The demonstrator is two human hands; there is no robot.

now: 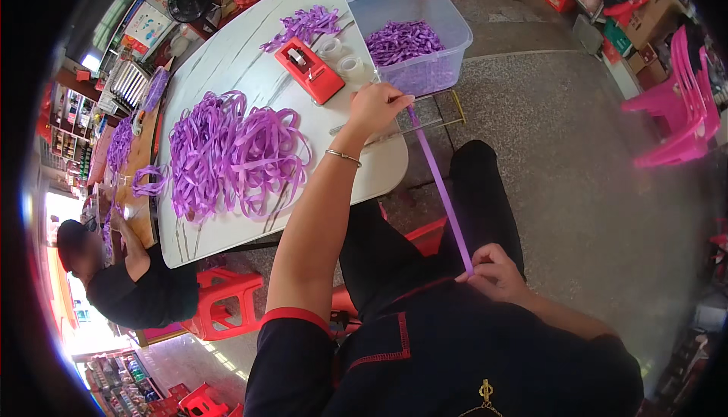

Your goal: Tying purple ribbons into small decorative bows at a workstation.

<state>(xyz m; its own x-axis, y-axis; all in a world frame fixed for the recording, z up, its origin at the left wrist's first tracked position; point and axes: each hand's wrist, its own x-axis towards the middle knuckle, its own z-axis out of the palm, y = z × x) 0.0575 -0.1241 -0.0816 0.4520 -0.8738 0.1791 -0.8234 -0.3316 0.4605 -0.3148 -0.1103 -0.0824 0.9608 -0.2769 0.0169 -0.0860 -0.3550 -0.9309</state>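
Note:
A single purple ribbon (438, 182) is stretched taut between my hands, over my dark trousers. My left hand (375, 108), reaching past the table's corner, pinches its far end. Close to my body, my right hand (497, 274) pinches the near end between thumb and fingers. On the white marbled table (364, 167), a red tape dispenser (311, 72) sits just beyond my left hand, with clear tape rolls (349, 65) beside it. A large heap of looped purple ribbons (227, 155) lies left of my forearm; a smaller bunch (303, 26) lies farther back.
A clear plastic bin (447, 57) holding many short purple ribbon pieces stands past the table's right edge. At left, another person (136, 280) handles purple ribbons at a wooden table (140, 205), near a red stool (231, 303). Pink chairs (682, 102) stand at right.

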